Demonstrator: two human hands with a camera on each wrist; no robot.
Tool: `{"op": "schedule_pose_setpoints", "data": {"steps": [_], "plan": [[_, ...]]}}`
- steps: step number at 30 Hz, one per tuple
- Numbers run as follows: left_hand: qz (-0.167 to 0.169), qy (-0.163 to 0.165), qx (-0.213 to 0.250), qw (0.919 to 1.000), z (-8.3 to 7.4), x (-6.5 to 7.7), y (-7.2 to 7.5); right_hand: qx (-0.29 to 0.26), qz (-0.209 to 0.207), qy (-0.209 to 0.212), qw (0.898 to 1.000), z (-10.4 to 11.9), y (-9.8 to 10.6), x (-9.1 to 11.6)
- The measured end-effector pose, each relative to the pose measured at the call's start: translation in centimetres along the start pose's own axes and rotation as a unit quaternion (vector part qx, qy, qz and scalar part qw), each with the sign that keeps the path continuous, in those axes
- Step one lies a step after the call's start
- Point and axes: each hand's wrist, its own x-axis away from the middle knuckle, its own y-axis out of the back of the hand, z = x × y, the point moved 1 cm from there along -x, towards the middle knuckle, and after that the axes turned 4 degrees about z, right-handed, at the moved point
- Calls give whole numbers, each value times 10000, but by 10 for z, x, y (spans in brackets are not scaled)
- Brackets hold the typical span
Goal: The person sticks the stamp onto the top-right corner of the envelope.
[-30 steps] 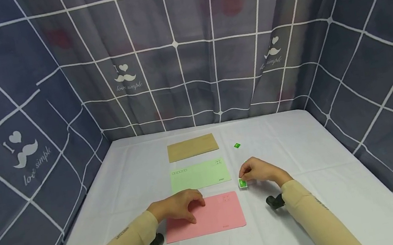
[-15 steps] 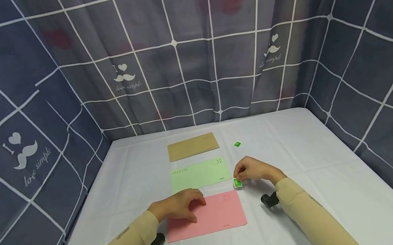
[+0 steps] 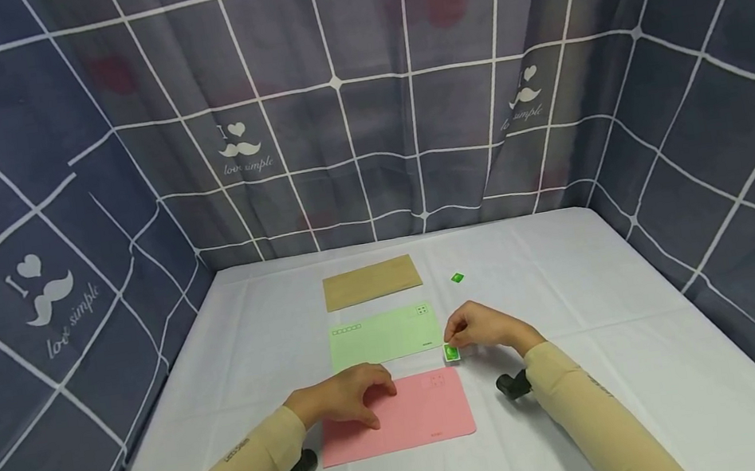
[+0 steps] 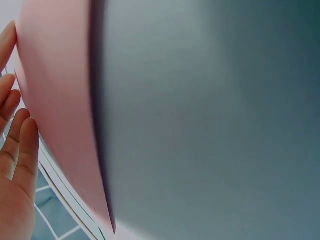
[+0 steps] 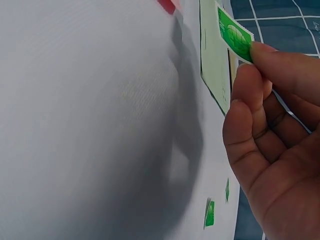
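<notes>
The right hand (image 3: 482, 324) pinches a green stamp (image 3: 451, 353); the left hand (image 3: 342, 398), thumb wide, rests at the pink envelope (image 3: 428, 415); a brown envelope (image 3: 373, 282) lies near the table's (image 3: 541, 265) far edge.

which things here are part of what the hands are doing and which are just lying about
Likely in the job:
green stamp, pinched by the right hand
pink envelope, under the left hand

Seemingly just lying about:
light green envelope, beyond the pink one
brown envelope, farthest back
two loose green stamps, on the white tablecloth
</notes>
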Motion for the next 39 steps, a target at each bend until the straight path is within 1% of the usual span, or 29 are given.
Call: {"op": "schedule_pose_setpoints", "data": {"steps": [13,19,27,31,39], "plan": [[-61,19,53,10000,1,1,-1,-44,39,-68,10000,4,-4,-5],[-16,98,123,9999,0,3,-2,-64,117,-73,9999,6,-9,-6],[-12,57,66,10000,-1,1,-3,-39,133,45,9999,6,-13,-8],[2,85,96,9999,-1,0,-2,-89,150,33,9998,6,-13,-9],[12,89,94,9999,-2,0,0,-226,182,153,9995,4,-16,-11]]}}
